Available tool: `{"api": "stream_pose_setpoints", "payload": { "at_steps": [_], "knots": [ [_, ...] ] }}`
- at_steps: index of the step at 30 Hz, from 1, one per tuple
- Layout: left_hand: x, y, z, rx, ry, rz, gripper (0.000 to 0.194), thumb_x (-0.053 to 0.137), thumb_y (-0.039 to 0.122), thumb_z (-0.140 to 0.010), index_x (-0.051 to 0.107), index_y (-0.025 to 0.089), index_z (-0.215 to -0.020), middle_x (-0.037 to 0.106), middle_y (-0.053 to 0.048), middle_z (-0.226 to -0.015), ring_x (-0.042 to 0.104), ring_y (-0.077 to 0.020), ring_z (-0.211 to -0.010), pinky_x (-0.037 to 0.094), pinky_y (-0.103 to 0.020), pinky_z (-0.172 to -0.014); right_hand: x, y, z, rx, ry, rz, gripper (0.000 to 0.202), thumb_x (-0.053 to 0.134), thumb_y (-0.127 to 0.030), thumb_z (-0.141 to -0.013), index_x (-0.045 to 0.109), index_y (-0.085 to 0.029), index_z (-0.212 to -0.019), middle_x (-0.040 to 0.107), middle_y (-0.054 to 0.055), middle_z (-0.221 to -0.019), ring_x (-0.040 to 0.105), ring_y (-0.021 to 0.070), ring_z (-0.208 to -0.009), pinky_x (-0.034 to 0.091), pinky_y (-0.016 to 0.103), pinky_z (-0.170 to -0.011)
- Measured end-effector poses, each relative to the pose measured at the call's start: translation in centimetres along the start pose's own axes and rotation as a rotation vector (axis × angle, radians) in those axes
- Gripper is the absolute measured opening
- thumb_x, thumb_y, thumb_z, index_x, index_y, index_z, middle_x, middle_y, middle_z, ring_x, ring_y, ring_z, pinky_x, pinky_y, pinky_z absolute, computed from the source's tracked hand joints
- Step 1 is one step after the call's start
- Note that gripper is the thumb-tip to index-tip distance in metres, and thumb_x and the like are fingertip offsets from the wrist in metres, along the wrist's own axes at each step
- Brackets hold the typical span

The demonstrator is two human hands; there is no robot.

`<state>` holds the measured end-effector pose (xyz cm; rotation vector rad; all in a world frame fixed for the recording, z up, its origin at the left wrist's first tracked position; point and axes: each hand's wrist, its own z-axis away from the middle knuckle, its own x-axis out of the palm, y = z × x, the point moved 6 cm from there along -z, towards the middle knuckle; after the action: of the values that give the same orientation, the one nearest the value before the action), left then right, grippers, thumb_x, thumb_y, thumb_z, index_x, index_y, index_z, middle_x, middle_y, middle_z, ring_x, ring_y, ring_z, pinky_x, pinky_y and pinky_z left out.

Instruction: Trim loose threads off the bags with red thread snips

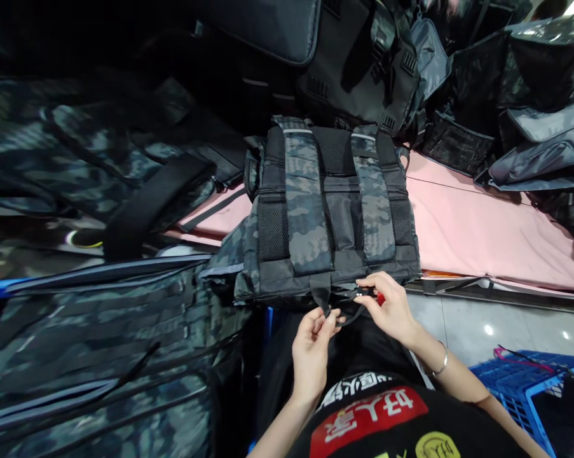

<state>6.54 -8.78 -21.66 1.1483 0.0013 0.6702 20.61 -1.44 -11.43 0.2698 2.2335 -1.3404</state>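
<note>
The camouflage backpack (pixel 342 219) lies on the pink surface (pixel 472 226), straight before the person, and its lower side reaches about to the near edge. To the right of it, a wide strip of the surface is open; to the left, only a small part of the pink shows, because a pile of camouflage bags (pixel 91 324) comes close. Behind, black bags (pixel 358 76) stand near the backpack and leave little room. At the right below the edge, one sees the pale tiled floor (pixel 430 315) and a blue plastic crate (pixel 515 366).

The backpack is of boxy form, with its back panel upward. Two broad shoulder straps (pixel 307 203) in grey camouflage fabric run along it, each with a thin light band near the far end. Between and beside them are black cloth and mesh. The surface looks covered with smooth cloth, slightly wrinkled.

Both hands are at the near side of the backpack. The left hand (pixel 311 350) has its grip closed, pinching black webbing (pixel 321 292) between thumb and fingers. The right hand (pixel 386 308) pinches a small black fitting (pixel 365 291) with the fingertips; its exact shape is too small to tell.
</note>
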Motion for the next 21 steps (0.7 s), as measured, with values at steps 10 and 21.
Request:
{"api": "stream_pose_setpoints", "payload": {
  "at_steps": [10, 21],
  "knots": [
    [1.1, 1.6, -0.4, -0.134, -0.153, 0.171, 0.037, 0.08, 0.037, -0.059, 0.07, 0.017, -0.087, 0.069, -0.006, -0.086, 0.063, -0.0188, -0.084, 0.048, -0.032, -0.086, 0.4, 0.1, 0.3, 0.001, -0.139, -0.039, 0.012, 0.061, -0.025, -0.085, 0.063, -0.02, -0.096, 0.063, 0.005, -0.091, 0.06, 0.0179, -0.084, 0.048, 0.03, -0.073],
    [1.2, 1.4, 0.0, -0.115, -0.158, 0.116, 0.037, 0.079, 0.039, -0.061, 0.069, 0.016, -0.088, 0.069, -0.007, -0.09, 0.062, -0.02, -0.087, 0.047, -0.032, -0.087, 0.7, 0.0, 0.6, -0.04, -0.094, 0.089, 0.013, 0.055, -0.029, -0.089, 0.063, -0.02, -0.094, 0.064, 0.006, -0.088, 0.059, 0.0184, -0.082, 0.047, 0.032, -0.072]
  ]
}}
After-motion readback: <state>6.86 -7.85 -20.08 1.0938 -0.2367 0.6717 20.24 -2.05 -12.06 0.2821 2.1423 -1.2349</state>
